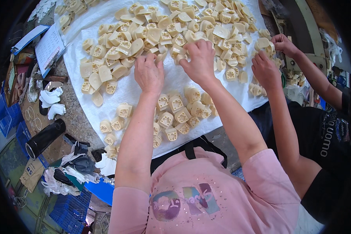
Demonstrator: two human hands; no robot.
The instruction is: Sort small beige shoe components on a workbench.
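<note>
Many small cream plastic parts (123,46), rounded at one end with a ribbed hollow underside, lie heaped on a white cloth (76,54). At the heap's near edge, my left hand (149,74) bends its fingers down over a cream part, which the fingers partly hide. My right hand (201,58) is just to the right, thumb and index finger around another cream part (178,51). Closer to me, between and beside my forearms, several parts (176,103) stand with their hollow ends up, set apart from the heap.
On the right, a co-worker's hands (267,66) handle similar parts at the cloth's edge. To the left are an open notebook (50,48), white scraps (50,97), a black cylinder (46,138) and blue crates (70,210). A dark bag strap (190,151) lies near my body.
</note>
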